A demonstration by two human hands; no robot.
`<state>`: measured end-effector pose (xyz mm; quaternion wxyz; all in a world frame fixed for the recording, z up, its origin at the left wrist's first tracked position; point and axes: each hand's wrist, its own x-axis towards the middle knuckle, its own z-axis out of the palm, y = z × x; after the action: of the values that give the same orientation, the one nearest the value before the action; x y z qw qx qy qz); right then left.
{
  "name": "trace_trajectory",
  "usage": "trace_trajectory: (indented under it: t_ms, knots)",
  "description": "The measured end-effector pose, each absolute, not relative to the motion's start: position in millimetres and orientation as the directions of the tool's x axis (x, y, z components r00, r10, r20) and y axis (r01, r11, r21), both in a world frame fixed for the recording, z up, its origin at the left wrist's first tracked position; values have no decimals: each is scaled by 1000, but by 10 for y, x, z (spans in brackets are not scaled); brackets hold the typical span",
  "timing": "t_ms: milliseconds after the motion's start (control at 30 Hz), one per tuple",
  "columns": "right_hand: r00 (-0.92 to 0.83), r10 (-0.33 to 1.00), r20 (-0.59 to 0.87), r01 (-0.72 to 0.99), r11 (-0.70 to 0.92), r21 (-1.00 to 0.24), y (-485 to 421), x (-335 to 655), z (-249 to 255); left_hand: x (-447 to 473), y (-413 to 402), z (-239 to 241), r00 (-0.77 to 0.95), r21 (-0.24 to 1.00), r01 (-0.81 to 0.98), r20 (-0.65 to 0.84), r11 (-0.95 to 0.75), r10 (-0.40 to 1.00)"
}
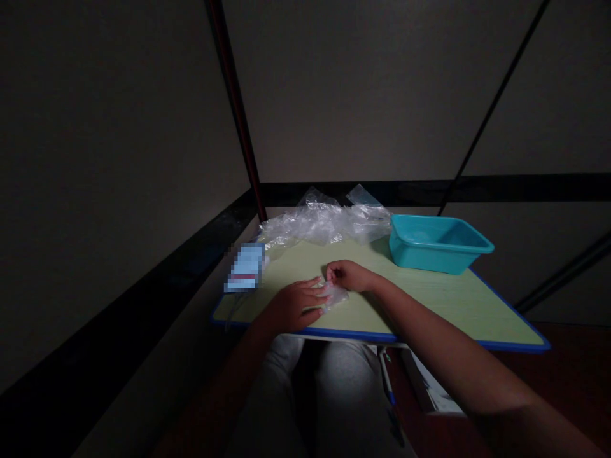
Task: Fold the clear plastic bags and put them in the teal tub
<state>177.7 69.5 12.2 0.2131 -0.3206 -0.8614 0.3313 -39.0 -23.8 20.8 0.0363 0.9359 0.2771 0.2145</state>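
A small clear plastic bag [338, 296] lies flat near the front edge of the pale green table [439, 305]. My left hand [296, 306] rests beside it with the fingers spread, their tips on the bag's left side. At the bag's far edge, my right hand [352, 276] has its fingers curled together in a pinch on the plastic. Part of the bag is hidden under the fingers.
Crumpled clear plastic bags [319, 219] are heaped along the table's back edge. A turquoise plastic basin [429, 257] stands at the back right. On the left is a blurred light-blue rectangular object [245, 268]. Walls close in behind and left.
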Motion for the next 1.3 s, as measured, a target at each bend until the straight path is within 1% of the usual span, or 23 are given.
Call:
trace_trajectory:
  t_ms: [100,200,267,367,433,533,700,867,967,1067,1167,1300]
  knots:
    - [-689,705,168,447,596,-667,698,1795,141,-391,-224,178,758,214,484,382,-848,529]
    - [-643,734,219,492,615,-617,621,1828,227,-394,-232,170,750,224,503,367,-835,550]
    - [-601,749,279,549,640,-538,489,1840,298,-392,-244,183,748,214,519,354,-827,561]
    - [-608,724,326,629,690,-360,188,1823,347,-386,-260,205,745,189,539,347,-821,569]
    - [-659,695,288,635,719,-283,-26,1801,323,-382,-264,210,742,178,551,342,-815,577]
    - [-683,704,195,665,710,-231,-269,1802,250,-383,-262,203,737,179,568,323,-803,593]
    - [-604,785,135,766,619,-175,-443,1936,211,-390,-258,194,732,200,580,298,-790,613]
    - [-578,809,110,793,588,-157,-523,2072,220,-393,-256,185,727,215,573,311,-791,612]
    - [-565,816,121,800,578,-164,-545,2073,232,-393,-253,176,724,214,577,312,-788,615]
    - [-576,808,126,784,589,-196,-525,1990,275,-387,-254,179,726,201,578,314,-791,611]
    - [-606,789,103,757,611,-230,-456,1858,326,-379,-262,193,734,176,577,318,-798,601]
    - [-619,784,56,757,614,-226,-346,1708,345,-373,-269,199,747,156,563,326,-812,580]
